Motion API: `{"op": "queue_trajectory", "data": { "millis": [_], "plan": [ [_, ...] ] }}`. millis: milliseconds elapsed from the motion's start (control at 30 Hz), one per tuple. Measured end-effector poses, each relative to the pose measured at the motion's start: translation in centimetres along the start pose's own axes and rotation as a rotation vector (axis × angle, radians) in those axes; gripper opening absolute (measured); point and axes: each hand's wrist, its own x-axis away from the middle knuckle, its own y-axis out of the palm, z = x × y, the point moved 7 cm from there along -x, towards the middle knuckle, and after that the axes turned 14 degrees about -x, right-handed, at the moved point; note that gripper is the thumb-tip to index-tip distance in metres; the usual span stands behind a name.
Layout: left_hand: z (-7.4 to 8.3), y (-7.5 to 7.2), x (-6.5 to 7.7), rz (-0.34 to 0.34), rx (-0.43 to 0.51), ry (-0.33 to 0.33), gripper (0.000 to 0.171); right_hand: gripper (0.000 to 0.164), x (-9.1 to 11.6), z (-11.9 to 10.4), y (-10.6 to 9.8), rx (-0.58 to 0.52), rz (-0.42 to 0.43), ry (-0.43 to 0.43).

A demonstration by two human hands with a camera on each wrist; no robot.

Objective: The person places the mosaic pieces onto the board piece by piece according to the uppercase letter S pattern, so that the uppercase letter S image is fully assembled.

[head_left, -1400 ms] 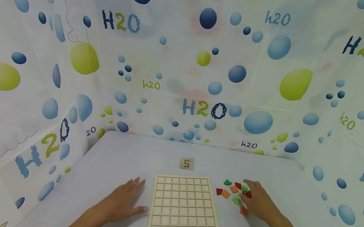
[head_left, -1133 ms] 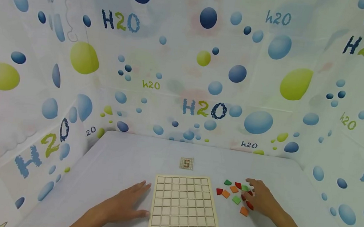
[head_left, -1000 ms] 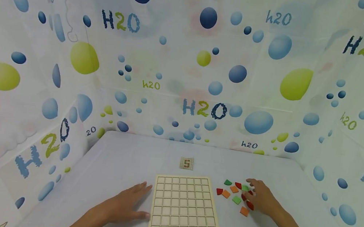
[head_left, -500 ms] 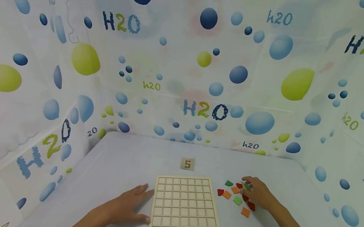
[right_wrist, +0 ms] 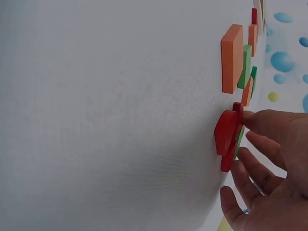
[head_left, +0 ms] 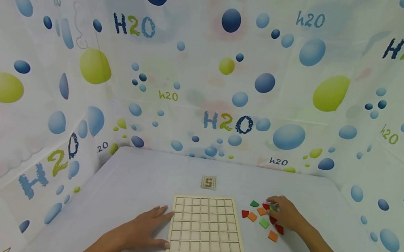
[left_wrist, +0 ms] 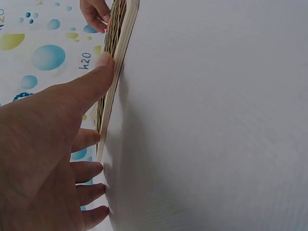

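A pale wooden board [head_left: 206,236] with a grid of square cells lies flat on the table. Beside its left edge, my left hand [head_left: 143,229] rests with fingers spread, thumb and fingertips right at the board's side [left_wrist: 126,38]. To the board's right are several small flat tiles in red, orange and green. My right hand [head_left: 286,213] is over the far right of these, fingers loosely bent. A light green tile [right_wrist: 238,140] lies by its thumb and index finger, partly hidden by the hand. Close to the thumb lie red rounded tiles [right_wrist: 226,130].
Behind the board lies a small gridded card [head_left: 208,182] with a brown figure on it. Nearest the front of the group are an orange tile [head_left: 273,236] and a light green tile [head_left: 264,223]. A curtain [head_left: 200,69] printed with bubbles surrounds the white table [head_left: 153,174].
My left hand has shifted slightly right, up against the board's edge. The right hand drew back off the tiles, then moved a little left over the light green one. The tiles stay put.
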Motion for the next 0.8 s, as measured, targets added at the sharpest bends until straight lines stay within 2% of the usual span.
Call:
{"op": "queue_trajectory", "data": {
  "millis": [400, 600, 800],
  "plan": [
    [0.1, -0.1, -0.1, -0.007, -0.021, -0.008, 0.097, 0.022, -0.4, 0.1, 0.0, 0.012, -0.001, -0.011],
    [0.2, 0.0, -0.1, -0.006, -0.025, -0.009, 0.098, 0.021, -0.8, 0.1, 0.0, 0.029, 0.007, -0.013],
    [0.0, 0.3, -0.1, -0.010, -0.023, -0.018, 0.098, 0.031, -1.1, 0.5, 0.1, 0.074, 0.013, 0.015]
  ]
}}
